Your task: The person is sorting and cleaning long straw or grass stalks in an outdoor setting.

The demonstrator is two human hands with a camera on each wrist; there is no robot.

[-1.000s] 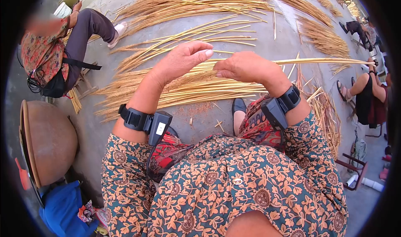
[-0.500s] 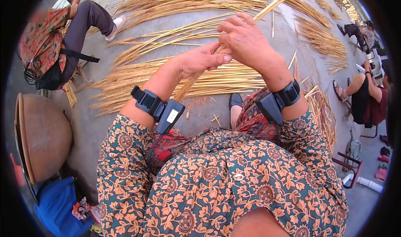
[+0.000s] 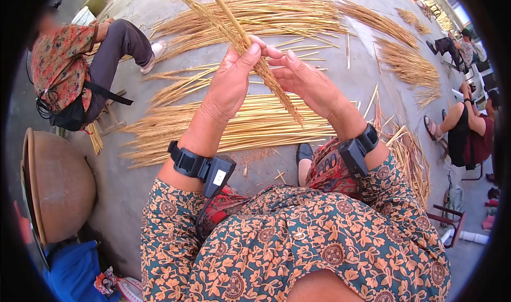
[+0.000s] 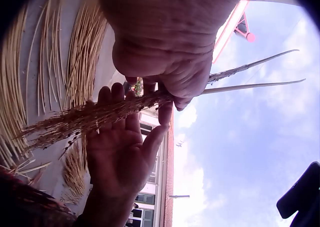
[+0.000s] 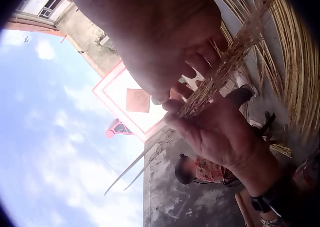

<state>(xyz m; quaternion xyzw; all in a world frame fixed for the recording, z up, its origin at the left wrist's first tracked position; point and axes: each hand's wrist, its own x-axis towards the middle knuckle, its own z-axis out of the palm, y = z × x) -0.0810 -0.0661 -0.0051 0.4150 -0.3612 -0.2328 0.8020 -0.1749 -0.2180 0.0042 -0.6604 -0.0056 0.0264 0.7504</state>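
In the head view my left hand (image 3: 229,83) pinches a couple of broomcorn stalks (image 3: 231,17) between thumb and fingers. The bare stalk ends point up and to the left. Their bushy tan seed heads (image 3: 279,91) hang down to the right, across the space between my hands. My right hand (image 3: 314,89) is beside the seed heads, palm turned toward them and fingers extended. From the left wrist, the right palm (image 4: 117,154) shows spread behind the seed heads. The right wrist view has the left hand (image 5: 220,134) around the seed-head end.
Rows of broomcorn (image 3: 239,118) lie on the concrete ground ahead, with more bundles (image 3: 407,62) at the right. A large clay pot (image 3: 61,185) and a blue cloth (image 3: 77,270) are at my left. One person (image 3: 69,67) sits at left; others (image 3: 468,126) sit at right.
The stalks swung from pointing right, through upper right, to upper left. The left hand, earlier without stalks, now pinches them; the right hand has loosened its grip and opened its fingers.
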